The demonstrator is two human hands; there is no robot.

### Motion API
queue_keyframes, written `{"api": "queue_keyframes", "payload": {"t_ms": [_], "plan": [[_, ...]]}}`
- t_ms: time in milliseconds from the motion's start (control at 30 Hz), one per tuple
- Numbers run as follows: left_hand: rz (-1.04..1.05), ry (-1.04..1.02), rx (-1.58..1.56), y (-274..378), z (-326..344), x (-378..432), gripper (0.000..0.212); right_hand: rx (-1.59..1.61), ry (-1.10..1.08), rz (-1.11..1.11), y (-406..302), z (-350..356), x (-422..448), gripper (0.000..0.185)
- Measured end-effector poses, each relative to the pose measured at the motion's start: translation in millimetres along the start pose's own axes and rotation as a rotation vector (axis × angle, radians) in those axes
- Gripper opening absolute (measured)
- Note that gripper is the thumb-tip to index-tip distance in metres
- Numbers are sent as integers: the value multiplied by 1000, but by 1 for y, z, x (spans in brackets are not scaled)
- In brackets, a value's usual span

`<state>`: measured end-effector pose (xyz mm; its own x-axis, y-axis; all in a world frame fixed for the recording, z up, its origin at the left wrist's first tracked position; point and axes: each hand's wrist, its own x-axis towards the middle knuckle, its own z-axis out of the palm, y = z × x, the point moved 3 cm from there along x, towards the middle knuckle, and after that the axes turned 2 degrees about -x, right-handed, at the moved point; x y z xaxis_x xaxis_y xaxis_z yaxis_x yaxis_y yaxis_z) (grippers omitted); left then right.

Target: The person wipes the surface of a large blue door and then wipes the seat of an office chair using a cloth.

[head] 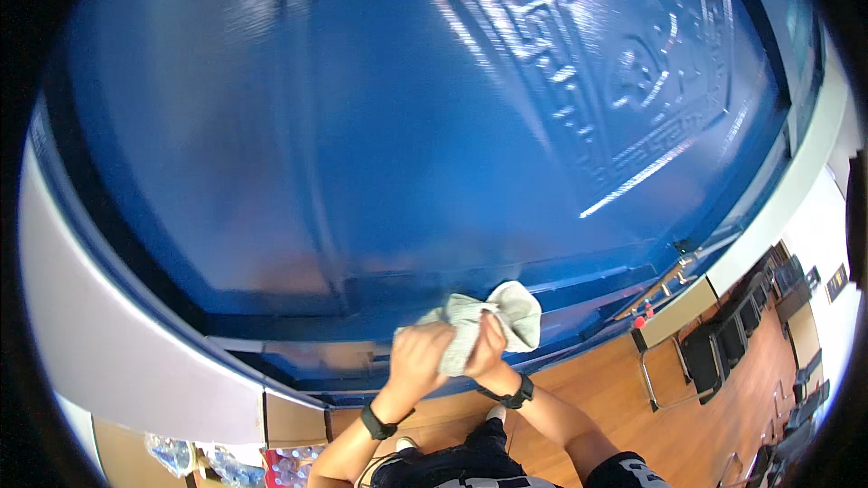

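Both hands grip a light grey-green cloth [519,312], bunched and partly folded between them. My left hand [422,352] is closed on its left part, and my right hand [486,346] pinches its middle, with a loose fold standing out to the right. Each wrist bears a black band. Just beyond the cloth rises a large, glossy blue door [420,149] with a raised meander border and relief pattern at its upper right. The cloth overlaps the door's lower part in the view; whether it touches the surface I cannot tell.
A metal door handle [671,281] is at the right. Black chairs [719,346] stand on the wooden floor [590,393] at the right. Bottles in plastic wrap [234,466] and a red pack of bottles [291,468] lie at the lower left, beside a pale wall [135,325].
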<state>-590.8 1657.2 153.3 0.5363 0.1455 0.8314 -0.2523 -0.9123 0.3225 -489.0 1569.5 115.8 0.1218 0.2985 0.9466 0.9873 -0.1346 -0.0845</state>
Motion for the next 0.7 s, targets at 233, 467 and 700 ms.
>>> {"api": "queue_keyframes", "payload": {"t_ms": [233,467,700], "plan": [[-228,187,63,-44,-88,-24,32,341,-304,65,-101,57,56,38],[-317,494,396,-57,-125,-57,35,459,-348,65,-154,92,75,33],[-388,493,430,-52,-72,-56,34,476,-363,110,-117,65,64,29]]}}
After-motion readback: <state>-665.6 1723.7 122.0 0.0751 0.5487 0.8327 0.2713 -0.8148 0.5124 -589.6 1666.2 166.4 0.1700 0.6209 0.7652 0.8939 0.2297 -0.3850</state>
